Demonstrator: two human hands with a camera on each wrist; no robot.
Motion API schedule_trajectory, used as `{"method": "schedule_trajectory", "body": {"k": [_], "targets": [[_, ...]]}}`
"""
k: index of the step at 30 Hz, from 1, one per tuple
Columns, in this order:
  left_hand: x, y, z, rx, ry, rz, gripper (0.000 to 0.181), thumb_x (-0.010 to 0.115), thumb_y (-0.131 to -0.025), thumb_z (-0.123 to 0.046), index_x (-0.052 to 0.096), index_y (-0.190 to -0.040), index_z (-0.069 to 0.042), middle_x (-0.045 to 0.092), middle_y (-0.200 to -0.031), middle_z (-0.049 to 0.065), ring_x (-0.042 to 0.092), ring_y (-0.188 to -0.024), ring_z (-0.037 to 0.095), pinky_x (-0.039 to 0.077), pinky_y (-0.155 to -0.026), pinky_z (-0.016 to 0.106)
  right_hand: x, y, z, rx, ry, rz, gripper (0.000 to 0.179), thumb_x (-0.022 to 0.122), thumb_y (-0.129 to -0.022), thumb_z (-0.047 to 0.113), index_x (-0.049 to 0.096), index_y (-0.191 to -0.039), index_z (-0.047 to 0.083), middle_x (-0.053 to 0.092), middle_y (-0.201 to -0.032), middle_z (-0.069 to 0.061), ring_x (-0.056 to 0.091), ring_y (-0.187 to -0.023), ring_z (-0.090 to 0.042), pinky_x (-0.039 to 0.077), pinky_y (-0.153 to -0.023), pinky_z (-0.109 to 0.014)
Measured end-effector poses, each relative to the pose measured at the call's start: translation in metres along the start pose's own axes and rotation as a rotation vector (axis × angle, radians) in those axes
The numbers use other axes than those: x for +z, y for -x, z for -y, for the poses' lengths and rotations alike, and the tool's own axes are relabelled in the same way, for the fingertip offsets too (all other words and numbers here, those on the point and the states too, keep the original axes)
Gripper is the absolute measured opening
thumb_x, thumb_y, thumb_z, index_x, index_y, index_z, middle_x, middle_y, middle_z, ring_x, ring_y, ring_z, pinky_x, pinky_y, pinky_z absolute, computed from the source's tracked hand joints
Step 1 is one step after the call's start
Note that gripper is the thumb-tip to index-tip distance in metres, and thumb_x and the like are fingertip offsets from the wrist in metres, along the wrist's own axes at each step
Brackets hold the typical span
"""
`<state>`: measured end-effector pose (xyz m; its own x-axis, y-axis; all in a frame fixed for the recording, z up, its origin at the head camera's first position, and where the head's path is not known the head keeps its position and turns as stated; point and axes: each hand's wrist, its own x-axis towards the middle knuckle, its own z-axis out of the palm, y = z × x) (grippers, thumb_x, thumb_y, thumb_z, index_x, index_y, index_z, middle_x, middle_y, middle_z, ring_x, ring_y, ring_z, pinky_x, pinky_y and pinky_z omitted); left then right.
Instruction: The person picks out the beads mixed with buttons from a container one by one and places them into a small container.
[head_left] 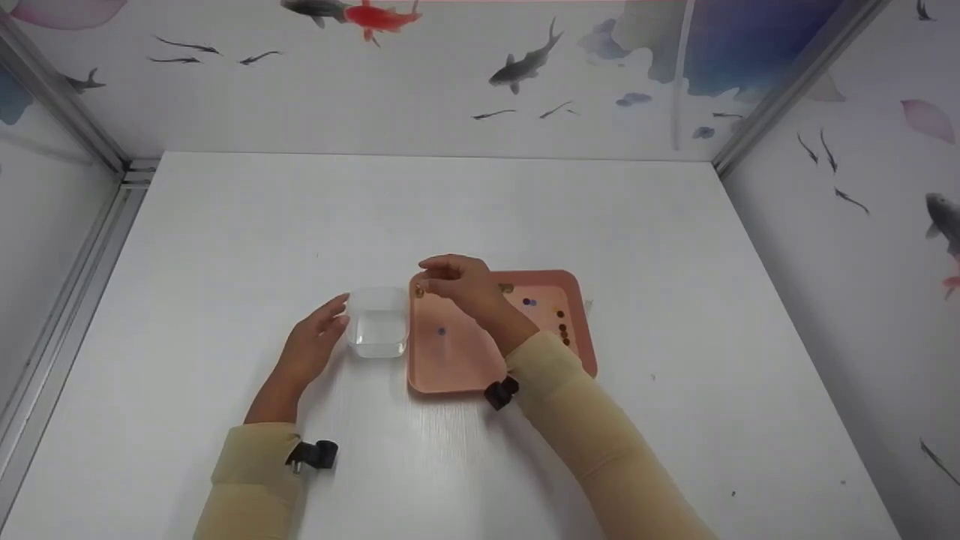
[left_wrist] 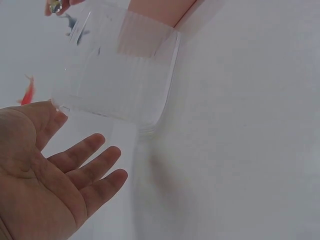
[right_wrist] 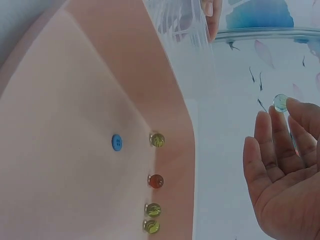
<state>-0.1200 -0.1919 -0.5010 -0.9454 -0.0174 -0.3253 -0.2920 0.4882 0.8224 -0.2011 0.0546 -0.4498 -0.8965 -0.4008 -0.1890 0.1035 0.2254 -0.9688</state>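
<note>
My right hand (head_left: 463, 285) is over the far left part of a pink tray (head_left: 457, 379). It pinches a clear glass marble (right_wrist: 280, 103) between thumb and fingertip, the other fingers loosely extended. My left hand (head_left: 311, 341) is beside a clear plastic container (head_left: 377, 322), relaxed fingers right at its left wall; the container stands against the tray's left side. In the right wrist view, a blue button (right_wrist: 117, 142) lies on the tray floor. Yellow-green marbles (right_wrist: 153, 210) and a reddish-brown marble (right_wrist: 156, 181) rest along one tray wall.
Small dark round pieces (head_left: 562, 328) lie in the right part of the tray, near a blue one (head_left: 532, 303). The white table (head_left: 420, 465) is bounded by a back panel (head_left: 420, 97) and side panels with fish pictures. Tiny specks (head_left: 733, 493) dot the tabletop's right side.
</note>
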Motion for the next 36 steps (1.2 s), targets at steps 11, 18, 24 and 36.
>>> {"method": "schedule_trajectory", "body": {"k": [11,18,24,36], "targets": [[0.000,-0.001,0.001,-0.005,0.014,-0.005,0.051,0.038,-0.105,-0.036,0.029,-0.153,-0.022,0.034,-0.155,0.012,0.031,-0.141,0.037,0.029,-0.113,0.056,0.014,-0.002,0.002,0.044,0.022,0.030,0.027,0.067,-0.091,0.008,0.068,-0.118,0.010,0.069,-0.105,-0.005,0.064,-0.099,-0.016,0.052,-0.097,-0.039],[0.000,0.000,0.002,0.010,0.022,-0.002,0.050,0.038,-0.105,-0.033,0.029,-0.153,-0.021,0.034,-0.154,0.013,0.031,-0.141,0.037,0.030,-0.113,0.056,0.021,-0.003,-0.001,0.003,0.064,0.071,0.028,0.068,-0.091,0.011,0.067,-0.119,0.007,0.069,-0.105,-0.007,0.064,-0.100,-0.016,0.055,-0.090,-0.029],[0.001,0.000,0.002,0.007,0.017,0.001,0.050,0.038,-0.106,-0.034,0.029,-0.153,-0.021,0.034,-0.154,0.013,0.031,-0.141,0.038,0.031,-0.112,0.056,0.027,-0.004,-0.002,0.001,0.136,0.091,0.030,0.069,-0.091,0.017,0.067,-0.120,0.011,0.068,-0.106,-0.003,0.063,-0.100,-0.015,0.055,-0.089,-0.029],[0.001,-0.002,0.002,-0.002,0.012,-0.003,0.050,0.038,-0.105,-0.035,0.030,-0.153,-0.022,0.034,-0.154,0.013,0.030,-0.141,0.037,0.029,-0.113,0.055,0.036,-0.004,0.003,0.023,0.167,0.091,0.026,0.068,-0.092,0.016,0.068,-0.118,0.012,0.069,-0.104,-0.003,0.064,-0.097,-0.015,0.056,-0.089,-0.032]]}}
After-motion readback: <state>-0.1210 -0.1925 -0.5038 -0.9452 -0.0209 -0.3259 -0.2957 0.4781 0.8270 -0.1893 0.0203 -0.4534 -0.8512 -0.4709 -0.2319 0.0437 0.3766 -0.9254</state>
